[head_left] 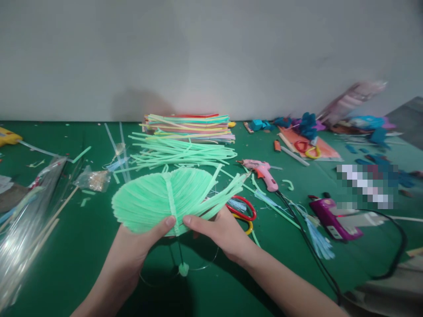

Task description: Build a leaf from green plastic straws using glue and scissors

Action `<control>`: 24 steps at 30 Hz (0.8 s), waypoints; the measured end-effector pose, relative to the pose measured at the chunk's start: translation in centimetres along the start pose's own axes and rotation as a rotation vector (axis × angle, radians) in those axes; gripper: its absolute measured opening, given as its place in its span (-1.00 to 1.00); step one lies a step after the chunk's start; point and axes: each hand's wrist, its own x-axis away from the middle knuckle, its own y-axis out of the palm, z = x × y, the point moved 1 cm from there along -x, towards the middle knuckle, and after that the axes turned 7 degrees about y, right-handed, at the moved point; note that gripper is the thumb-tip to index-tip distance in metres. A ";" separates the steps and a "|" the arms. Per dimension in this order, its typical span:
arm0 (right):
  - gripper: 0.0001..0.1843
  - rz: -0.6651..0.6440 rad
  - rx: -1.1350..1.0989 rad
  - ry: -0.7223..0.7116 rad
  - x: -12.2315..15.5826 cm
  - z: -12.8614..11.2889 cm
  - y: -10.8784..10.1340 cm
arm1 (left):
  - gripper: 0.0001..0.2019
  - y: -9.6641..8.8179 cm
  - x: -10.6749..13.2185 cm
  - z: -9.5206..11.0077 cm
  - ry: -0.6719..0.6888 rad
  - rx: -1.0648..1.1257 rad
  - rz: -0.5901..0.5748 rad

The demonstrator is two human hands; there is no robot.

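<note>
Both hands hold up a leaf-shaped fan of light green straws (158, 200) glued side by side along a central rib. My left hand (139, 246) grips its near left edge, thumb on top beside the rib. My right hand (214, 229) grips the near right edge, thumb pressed on top, where loose straw ends stick out to the right. Below the fan a thin wire stem with a green blob (183, 268) hangs over the green table (82, 246).
Loose green straws (178, 152) and a stack of coloured straws (191, 125) lie behind the fan. Red and yellow scissors (243, 213), a pink glue gun (262, 171) with its black cord, a purple device (332, 218), plastic sleeves (29, 211) at left, and blue craft pieces (307, 125) at back right.
</note>
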 end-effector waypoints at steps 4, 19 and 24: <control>-0.65 0.008 0.004 -0.004 0.0 0.0 0.0 | -0.20 -0.1 0.0 0.1 -0.011 0.000 -0.043; -0.66 -0.176 0.151 0.030 -0.3 -0.2 -0.5 | -0.41 -0.2 -0.2 0.1 0.032 -0.057 -0.067; -0.63 -0.165 0.084 0.031 -0.2 -0.3 -0.5 | -0.41 -0.2 -0.1 0.3 0.023 -0.046 -0.066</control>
